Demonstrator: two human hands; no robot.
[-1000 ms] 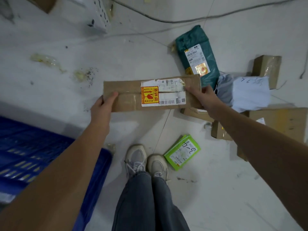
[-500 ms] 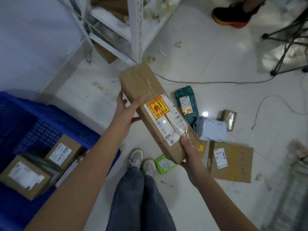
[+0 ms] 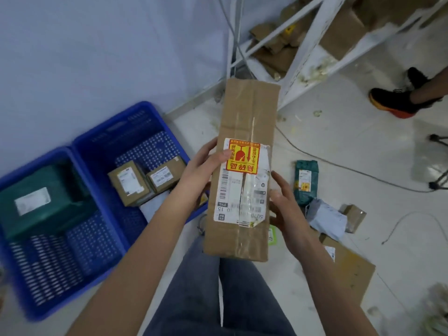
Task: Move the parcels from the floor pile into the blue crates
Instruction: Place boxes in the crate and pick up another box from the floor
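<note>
You hold the long cardboard parcel (image 3: 244, 170) upright in the air between both hands, over your legs. Your left hand (image 3: 202, 172) grips its left edge, thumb laid across the yellow fragile sticker (image 3: 243, 155). Your right hand (image 3: 287, 204) presses flat against its right edge, fingers nearly straight. To the left of your left hand stand 2 blue crates (image 3: 101, 151): the nearer holds 2 small brown boxes (image 3: 145, 180), the farther a green parcel (image 3: 46, 202). Beyond your right hand, a green bag (image 3: 306, 181), a grey bag (image 3: 327, 220) and a flat cardboard parcel (image 3: 349, 270) lie on the floor.
</note>
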